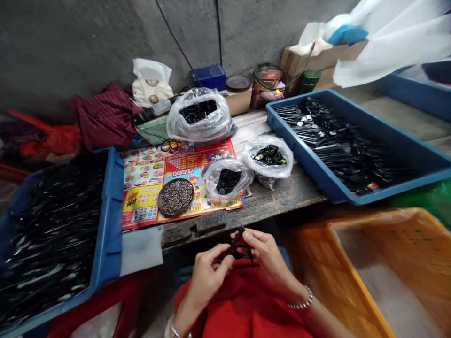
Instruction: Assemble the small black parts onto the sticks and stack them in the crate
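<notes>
Close to my lap, just off the bench's front edge, my left hand (210,272) and my right hand (265,251) meet around a small dark plastic part (241,244). Both hands pinch it between thumb and fingers; a narrow black piece points down near the right fingers. Its exact kind is hidden by the fingers and blur. On the bench ahead is a round dish (160,202) full of small metal rivets or screws. Beside it stand a clear bag of small black pieces (229,182) and another bag of round black pieces (270,155).
A blue tray (114,197) of black parts stands left, another blue tray (355,199) of long black pieces right. A large plastic bag (172,123) of black parts sits behind a printed flyer (141,188). An orange crate (338,249) is low at right, below the bench edge (282,202).
</notes>
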Demonstrator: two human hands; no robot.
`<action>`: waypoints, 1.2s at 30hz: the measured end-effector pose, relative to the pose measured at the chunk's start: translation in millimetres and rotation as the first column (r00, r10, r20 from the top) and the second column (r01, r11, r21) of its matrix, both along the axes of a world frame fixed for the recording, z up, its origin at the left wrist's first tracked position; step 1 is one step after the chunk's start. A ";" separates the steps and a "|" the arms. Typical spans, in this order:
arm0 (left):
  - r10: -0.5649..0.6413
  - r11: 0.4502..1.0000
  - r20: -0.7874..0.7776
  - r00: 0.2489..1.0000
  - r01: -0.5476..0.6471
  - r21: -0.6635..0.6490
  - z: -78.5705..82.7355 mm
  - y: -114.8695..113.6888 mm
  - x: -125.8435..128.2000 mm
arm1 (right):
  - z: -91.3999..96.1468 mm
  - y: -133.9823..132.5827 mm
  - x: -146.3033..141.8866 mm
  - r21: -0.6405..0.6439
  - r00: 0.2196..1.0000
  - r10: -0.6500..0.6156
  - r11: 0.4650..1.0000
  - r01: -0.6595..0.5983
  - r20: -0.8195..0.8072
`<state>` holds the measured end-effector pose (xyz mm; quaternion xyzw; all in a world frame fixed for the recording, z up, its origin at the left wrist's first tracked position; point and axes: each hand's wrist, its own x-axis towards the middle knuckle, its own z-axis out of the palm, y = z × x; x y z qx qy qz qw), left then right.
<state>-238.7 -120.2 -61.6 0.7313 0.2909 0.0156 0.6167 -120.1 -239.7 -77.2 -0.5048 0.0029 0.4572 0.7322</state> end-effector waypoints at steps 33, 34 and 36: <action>-0.134 0.973 0.051 0.990 0.141 -0.180 22.0 37.9 23.9 | 2.9 -6.5 -5.6 0.037 0.933 0.331 0.940 -0.339 0.139; -0.136 0.973 0.050 0.989 0.143 -0.180 21.5 38.1 23.9 | 2.8 -6.0 -6.8 0.023 0.934 0.326 0.943 -0.333 0.144; -0.138 0.973 0.051 0.989 0.145 -0.181 20.7 38.3 23.7 | 2.1 -5.2 -8.9 0.005 0.937 0.323 0.945 -0.327 0.132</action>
